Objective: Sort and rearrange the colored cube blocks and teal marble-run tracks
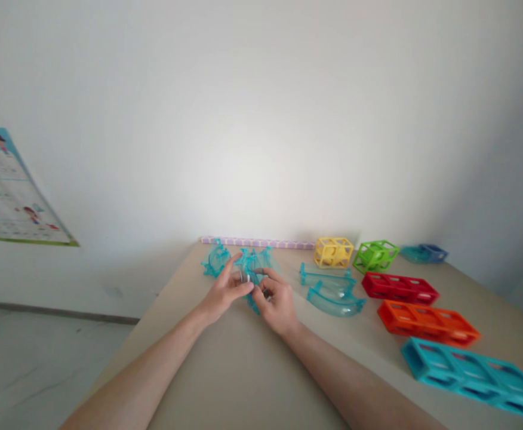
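Observation:
Near the middle of the table, my left hand (224, 292) and my right hand (276, 300) meet around a translucent blue plastic track piece (252, 303). Fingers of both hands are closed on it, and they hide much of its shape. Just behind my fingers stand more translucent blue pieces (261, 258); whether they join the held one I cannot tell. A curved blue piece (218, 258) lies beyond my left hand. To the right of my right hand rest a straight clear blue chute (326, 278) and a curved chute (335, 303).
A yellow cube frame (333, 252) and a green one (375, 256) stand by the wall. Red (400, 289), orange (428, 323) and blue (474, 375) long frames lie along the right. Blue pieces (432, 253) sit far right. A purple patterned strip (257, 242) runs along the back edge.

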Demonstrator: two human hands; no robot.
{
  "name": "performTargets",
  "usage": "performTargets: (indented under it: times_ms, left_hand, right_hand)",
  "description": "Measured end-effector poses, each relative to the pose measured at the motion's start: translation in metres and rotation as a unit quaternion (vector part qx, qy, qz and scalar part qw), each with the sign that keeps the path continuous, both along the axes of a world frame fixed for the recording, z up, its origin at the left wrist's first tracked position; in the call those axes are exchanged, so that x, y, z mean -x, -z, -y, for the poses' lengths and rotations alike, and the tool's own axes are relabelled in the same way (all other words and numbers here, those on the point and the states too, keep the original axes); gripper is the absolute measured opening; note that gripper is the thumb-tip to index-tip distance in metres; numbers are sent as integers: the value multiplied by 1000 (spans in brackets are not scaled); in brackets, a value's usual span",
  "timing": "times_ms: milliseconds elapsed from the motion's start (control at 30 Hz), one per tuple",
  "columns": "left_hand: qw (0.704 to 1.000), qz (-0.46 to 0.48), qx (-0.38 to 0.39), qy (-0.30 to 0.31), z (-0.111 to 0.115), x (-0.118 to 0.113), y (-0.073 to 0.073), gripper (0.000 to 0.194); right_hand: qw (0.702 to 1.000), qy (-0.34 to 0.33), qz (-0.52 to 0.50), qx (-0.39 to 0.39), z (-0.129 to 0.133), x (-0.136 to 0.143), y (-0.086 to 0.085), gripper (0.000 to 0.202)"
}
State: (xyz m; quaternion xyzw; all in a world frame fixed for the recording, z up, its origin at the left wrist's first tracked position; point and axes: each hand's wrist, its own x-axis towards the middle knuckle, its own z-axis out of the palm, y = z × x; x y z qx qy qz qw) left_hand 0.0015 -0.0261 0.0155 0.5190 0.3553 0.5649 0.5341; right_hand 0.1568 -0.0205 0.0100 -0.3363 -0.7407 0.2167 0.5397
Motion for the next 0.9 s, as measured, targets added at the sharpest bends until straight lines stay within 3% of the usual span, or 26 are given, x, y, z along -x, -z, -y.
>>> performTargets:
  times_ms: [67, 233, 433, 700, 900]
  left_hand:
    - [999, -26, 13, -26, -2, 0, 2, 48]
    - [992, -111, 26, -56, -7, 1, 5, 72]
    - [987, -145, 6, -70, -7, 4, 6, 69]
    - [977, -196, -9, -84, -7, 6, 7, 51]
    - [971, -149, -116, -145, -4, 13, -7, 49]
  right_hand:
    - [1000, 3, 10, 7, 0, 0, 1, 27]
    - [1000, 12, 6, -18, 1, -2, 0, 29]
    - [998, 28, -36, -39, 1, -2, -2, 29]
    - [1000, -22, -20, -3, -1, -1, 0, 31]
    - [993, -62, -65, 73, -6, -1, 1, 35]
